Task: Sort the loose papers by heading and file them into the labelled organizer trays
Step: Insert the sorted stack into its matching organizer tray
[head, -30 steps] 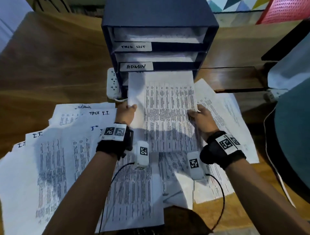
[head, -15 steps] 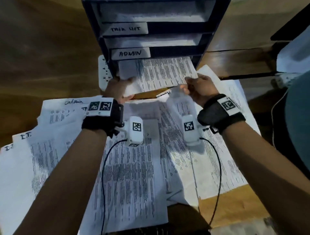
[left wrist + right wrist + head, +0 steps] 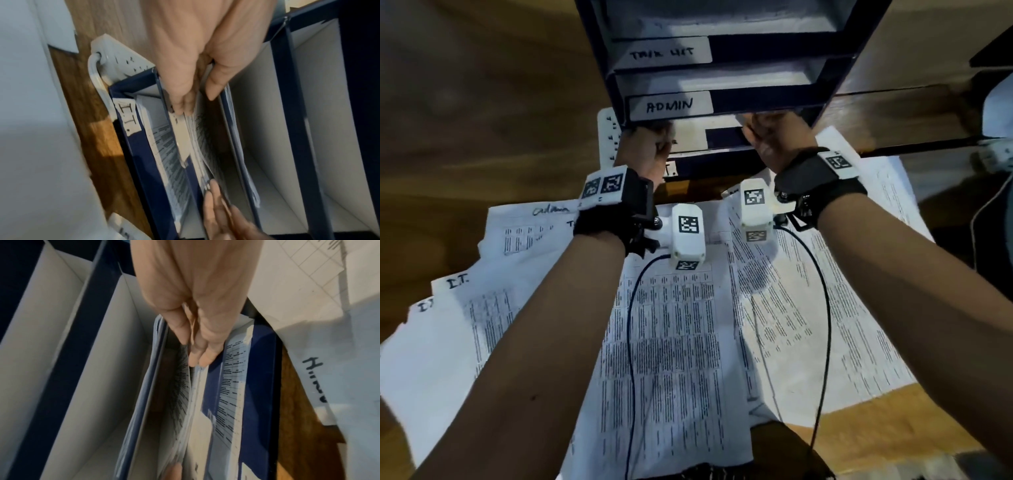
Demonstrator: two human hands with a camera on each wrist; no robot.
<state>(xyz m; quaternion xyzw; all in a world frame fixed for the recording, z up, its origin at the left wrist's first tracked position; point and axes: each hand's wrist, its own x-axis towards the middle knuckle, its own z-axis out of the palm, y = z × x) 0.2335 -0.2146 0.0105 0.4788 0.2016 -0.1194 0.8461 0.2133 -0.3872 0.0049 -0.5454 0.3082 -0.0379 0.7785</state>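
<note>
A dark blue organizer [image 3: 835,85] stands on the desk with stacked trays labelled TASK LIST [image 3: 662,53], ADMIN [image 3: 669,105] and, at the bottom, I.T. [image 3: 128,116]. Both hands are at the mouth of the tray just under ADMIN; its label is hidden behind my left hand [image 3: 654,144]. A printed sheet [image 3: 197,138] lies almost wholly inside that tray on other sheets. My left hand [image 3: 195,100] pinches its near left edge, thumb on one face and fingers on the other. My right hand [image 3: 191,352] pinches the near right edge [image 3: 183,386] in the same way.
Several loose printed papers [image 3: 671,342] cover the desk in front of the organizer, some headed I.T. [image 3: 457,282], one headed in handwriting [image 3: 314,379]. A white power strip [image 3: 607,137] lies against the organizer's left side. Bare wooden desk [image 3: 482,120] stretches left.
The sheet slid from mostly outside the organizer deep into the tray under ADMIN. Both hands travelled forward with it to the tray mouth, and the head camera came closer.
</note>
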